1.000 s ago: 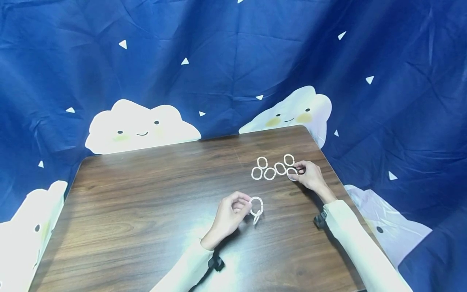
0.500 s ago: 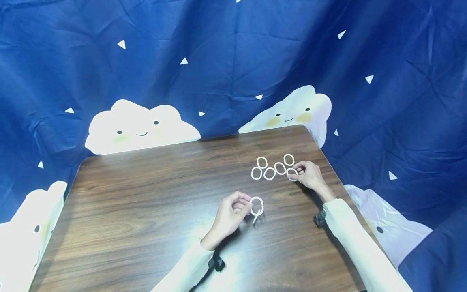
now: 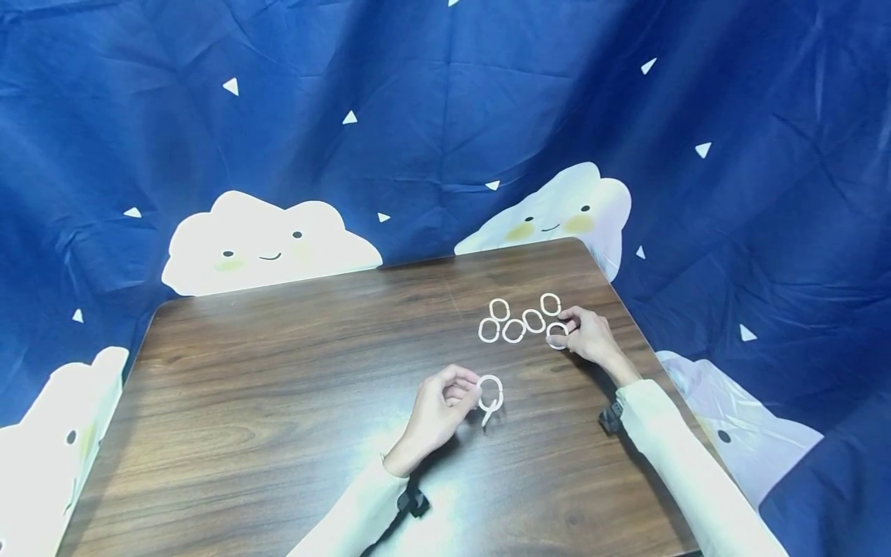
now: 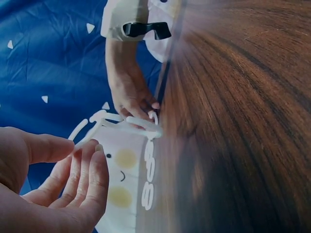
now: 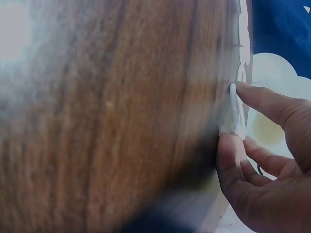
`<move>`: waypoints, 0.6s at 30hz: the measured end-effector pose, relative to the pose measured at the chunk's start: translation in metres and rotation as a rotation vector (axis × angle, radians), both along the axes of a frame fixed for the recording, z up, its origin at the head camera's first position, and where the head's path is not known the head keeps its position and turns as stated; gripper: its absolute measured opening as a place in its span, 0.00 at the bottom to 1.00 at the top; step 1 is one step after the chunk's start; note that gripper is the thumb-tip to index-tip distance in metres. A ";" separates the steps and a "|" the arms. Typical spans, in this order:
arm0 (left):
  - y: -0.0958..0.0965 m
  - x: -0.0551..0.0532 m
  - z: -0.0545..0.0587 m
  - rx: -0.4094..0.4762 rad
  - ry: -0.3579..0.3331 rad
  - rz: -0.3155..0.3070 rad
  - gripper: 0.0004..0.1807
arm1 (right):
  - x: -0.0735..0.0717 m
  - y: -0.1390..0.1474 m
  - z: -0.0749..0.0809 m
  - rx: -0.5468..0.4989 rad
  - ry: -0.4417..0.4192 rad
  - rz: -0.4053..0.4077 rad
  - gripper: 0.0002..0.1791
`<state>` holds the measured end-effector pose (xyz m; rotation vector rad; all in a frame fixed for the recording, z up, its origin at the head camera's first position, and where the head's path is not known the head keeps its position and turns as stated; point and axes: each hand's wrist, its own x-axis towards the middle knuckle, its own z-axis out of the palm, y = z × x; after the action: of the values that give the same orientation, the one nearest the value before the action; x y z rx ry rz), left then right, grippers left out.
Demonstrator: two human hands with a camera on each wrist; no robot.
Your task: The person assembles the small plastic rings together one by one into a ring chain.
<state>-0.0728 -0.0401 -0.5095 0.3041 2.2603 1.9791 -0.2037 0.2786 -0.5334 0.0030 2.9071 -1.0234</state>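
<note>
My left hand (image 3: 438, 406) pinches a white oval plastic ring (image 3: 502, 393) between thumb and fingertips, above the table. A second white ring (image 3: 488, 418) hangs linked through its lower end, seen nearly edge-on. In the left wrist view the pinched ring (image 4: 82, 131) runs out from the fingertips. To the far right, my right hand (image 3: 590, 338) pinches another white ring (image 3: 547, 335) low at the tabletop. The right wrist view has this ring (image 5: 234, 110) edge-on, with the index fingertip (image 5: 240, 90) at one end and the thumb at the other.
Several more loose white rings, such as the leftmost ring (image 3: 480, 331) and the far ring (image 3: 551, 295), lie in a group left of my right hand. The brown wooden table (image 3: 278, 402) has its right edge close to that hand. A blue curtain (image 3: 404, 100) stands behind.
The ring at my right fingers has shifted slightly toward me, away from the ring behind it. The ring hanging from the left hand's ring has turned edge-on. The left hand stays in place.
</note>
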 end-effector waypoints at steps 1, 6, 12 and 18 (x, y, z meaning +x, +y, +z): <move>0.000 0.000 0.000 0.001 0.001 -0.001 0.08 | 0.000 0.000 0.000 0.004 0.000 0.007 0.27; 0.000 -0.001 -0.001 0.003 0.007 -0.003 0.07 | 0.002 0.000 0.001 0.005 0.002 0.024 0.23; 0.000 -0.001 -0.001 0.006 0.004 -0.010 0.07 | 0.006 0.003 0.002 -0.083 -0.005 0.009 0.18; -0.001 0.000 -0.002 0.007 -0.001 -0.004 0.08 | 0.012 0.004 0.003 -0.166 -0.012 0.035 0.11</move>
<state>-0.0731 -0.0411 -0.5118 0.3070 2.2508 1.9853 -0.1921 0.2829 -0.5300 -0.0486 2.7911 -1.2503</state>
